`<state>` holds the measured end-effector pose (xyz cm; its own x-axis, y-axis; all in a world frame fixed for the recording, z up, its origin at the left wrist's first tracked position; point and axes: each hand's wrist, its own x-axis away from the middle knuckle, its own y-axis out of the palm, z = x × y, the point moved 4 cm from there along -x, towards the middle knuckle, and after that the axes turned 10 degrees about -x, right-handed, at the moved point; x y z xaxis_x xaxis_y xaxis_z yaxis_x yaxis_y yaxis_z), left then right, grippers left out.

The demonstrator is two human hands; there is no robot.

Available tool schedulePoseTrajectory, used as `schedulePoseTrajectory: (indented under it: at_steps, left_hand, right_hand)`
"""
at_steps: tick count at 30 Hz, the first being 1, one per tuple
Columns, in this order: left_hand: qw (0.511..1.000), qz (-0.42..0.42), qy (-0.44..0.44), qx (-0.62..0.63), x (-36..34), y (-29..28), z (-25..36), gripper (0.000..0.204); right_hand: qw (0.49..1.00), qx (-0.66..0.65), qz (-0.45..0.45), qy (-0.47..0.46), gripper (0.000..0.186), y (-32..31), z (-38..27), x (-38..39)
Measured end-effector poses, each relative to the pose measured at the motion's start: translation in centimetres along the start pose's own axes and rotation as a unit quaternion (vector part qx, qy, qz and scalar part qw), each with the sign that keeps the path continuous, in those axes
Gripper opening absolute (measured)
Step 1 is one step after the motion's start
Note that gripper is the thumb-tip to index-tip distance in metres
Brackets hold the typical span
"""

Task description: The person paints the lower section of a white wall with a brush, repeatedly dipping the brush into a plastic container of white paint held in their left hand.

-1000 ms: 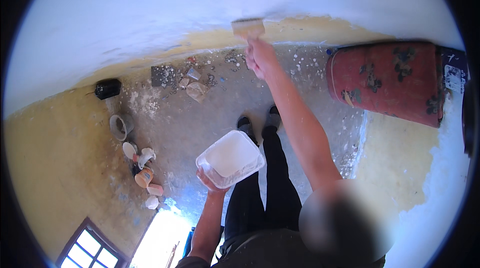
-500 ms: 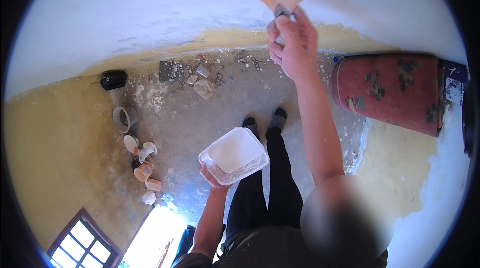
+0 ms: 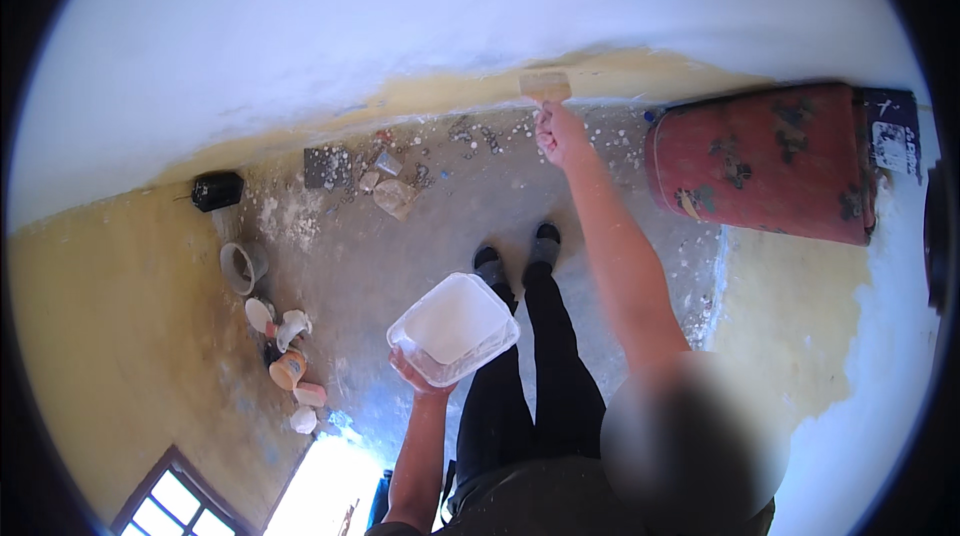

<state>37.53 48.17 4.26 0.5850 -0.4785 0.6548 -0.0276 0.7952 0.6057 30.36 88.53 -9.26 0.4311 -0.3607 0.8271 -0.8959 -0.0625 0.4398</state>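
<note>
My right hand (image 3: pixel 562 135) is wrapped round the handle of a wide, flat paintbrush (image 3: pixel 545 89). The bristles are up against the yellow lower strip of the wall (image 3: pixel 440 94), just under the white coat; whether they touch it I cannot tell. Held out in front of my body, a translucent white plastic tub (image 3: pixel 488 350) rests in my left hand (image 3: pixel 422 372), fingers gripping its near left corner. White paint (image 3: pixel 455 324) lies inside the tub.
A rolled red patterned mat (image 3: pixel 760 164) leans at the right wall. A black container (image 3: pixel 217 192), a grey bucket (image 3: pixel 243 266) and an orange bottle (image 3: pixel 287 370) line the left wall. A dark square tile (image 3: pixel 327 167) and a crumpled bag (image 3: pixel 395 198) lie on the spattered floor.
My right hand has brought the paintbrush down from the white upper wall to the yellow strip near the floor. The tub in my left hand has shifted slightly left and down.
</note>
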Motion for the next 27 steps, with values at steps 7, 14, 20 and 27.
schedulePoseTrajectory:
  at_steps: [7,14,20,27]
  left_hand:
    - [1.0,-0.007,-0.013,-0.013,0.0,1.9,1.2,0.081]
    - [0.998,-0.042,-0.037,-0.025,0.3,6.5,2.0,0.083]
    - [0.998,-0.022,-0.046,-0.024,0.2,6.5,1.7,0.083]
    - [0.998,-0.024,-0.044,-0.023,0.6,7.3,1.7,0.082]
  right_hand:
    - [0.986,0.063,-0.112,-0.109,0.01,11.1,-10.6,18.4]
    - [0.883,0.076,-0.281,-0.368,0.018,14.3,-13.9,28.8]
    - [0.942,0.095,-0.224,-0.229,0.019,7.6,-9.9,13.4]
    - [0.999,0.011,0.011,-0.033,0.014,0.3,-4.8,7.8]
